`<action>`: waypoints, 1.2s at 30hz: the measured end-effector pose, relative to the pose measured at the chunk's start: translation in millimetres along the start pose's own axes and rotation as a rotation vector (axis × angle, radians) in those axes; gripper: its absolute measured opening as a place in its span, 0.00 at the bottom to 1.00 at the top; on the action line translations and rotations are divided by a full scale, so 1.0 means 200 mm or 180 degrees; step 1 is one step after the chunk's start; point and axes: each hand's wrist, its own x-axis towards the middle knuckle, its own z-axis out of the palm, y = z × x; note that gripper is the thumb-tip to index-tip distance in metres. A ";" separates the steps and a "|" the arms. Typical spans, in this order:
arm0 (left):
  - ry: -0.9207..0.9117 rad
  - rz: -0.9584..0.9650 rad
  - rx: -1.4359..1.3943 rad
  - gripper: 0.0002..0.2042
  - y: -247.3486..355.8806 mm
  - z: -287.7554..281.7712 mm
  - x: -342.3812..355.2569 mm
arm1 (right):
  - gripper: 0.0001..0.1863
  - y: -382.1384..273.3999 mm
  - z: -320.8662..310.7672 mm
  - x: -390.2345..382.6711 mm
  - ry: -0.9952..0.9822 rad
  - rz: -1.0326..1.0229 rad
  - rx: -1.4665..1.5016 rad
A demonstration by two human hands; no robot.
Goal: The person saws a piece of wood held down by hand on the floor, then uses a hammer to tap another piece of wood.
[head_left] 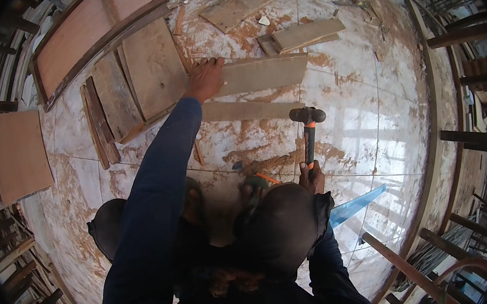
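My left hand (205,80) lies palm down at the left end of a long flat plank (263,74), its fingers and thumb spread over the wood. A wider pair of boards (153,65) sits just left of that hand, and a narrower strip of wood (248,111) lies on the near side of the plank. With my right hand (313,179) I grip a hammer (310,141) low on its black and orange handle. Its dark head points away from me, just past the strip's right end. Both of my knees are bent below.
A blue tapered saw blade (359,206) lies right of my knee; its handle is hidden. Loose boards (300,34) are scattered ahead on the dusty tiled floor (344,97). A framed panel (99,24) is at the far left. Timber and metal bars (409,267) line the right side.
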 end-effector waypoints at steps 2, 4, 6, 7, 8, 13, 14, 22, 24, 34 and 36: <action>0.0199 -0.0017 -0.0171 0.31 -0.07 -0.06 -0.02 | 0.23 0.09 -0.04 -0.05 -0.0222 0.0427 0.0634; 0.0060 -0.0190 -0.0332 0.33 -0.05 -0.14 -0.01 | 0.23 0.26 -0.11 -0.07 -0.0277 0.0600 0.0919; -0.0060 -0.0357 -0.0447 0.36 -0.06 -0.19 0.01 | 0.23 0.42 -0.19 -0.05 -0.0311 0.0875 0.1277; -0.0010 -0.0457 -0.0540 0.38 -0.10 -0.21 -0.01 | 0.22 0.40 -0.20 -0.04 -0.0297 0.0998 0.1335; 0.0040 -0.0555 -0.0629 0.41 -0.14 -0.22 -0.02 | 0.22 0.38 -0.24 -0.01 -0.0399 0.1149 0.0934; 0.0342 -0.0728 -0.0579 0.42 -0.37 -0.22 -0.05 | 0.30 0.19 0.02 0.25 0.1907 -0.0565 -0.1990; 0.0365 -0.0740 -0.0732 0.41 -0.38 -0.22 -0.03 | 0.32 0.07 0.10 0.32 0.1364 -0.0961 -0.1692; -0.0185 -0.0655 -0.0702 0.38 -0.19 -0.23 -0.03 | 0.42 -0.34 0.61 0.72 -0.0062 -0.2372 -0.2000; -0.0169 -0.0618 -0.0663 0.38 -0.22 -0.20 -0.05 | 0.37 -0.28 0.56 0.73 -0.0593 -0.2720 -0.2591; -0.0678 -0.0191 -0.0544 0.30 0.02 0.06 -0.01 | 0.35 0.10 -0.27 0.99 0.0546 -0.2177 -0.3588; -0.0802 -0.0178 -0.0554 0.33 0.03 0.15 -0.03 | 0.41 0.03 -0.33 0.95 0.0841 -0.1369 -0.2903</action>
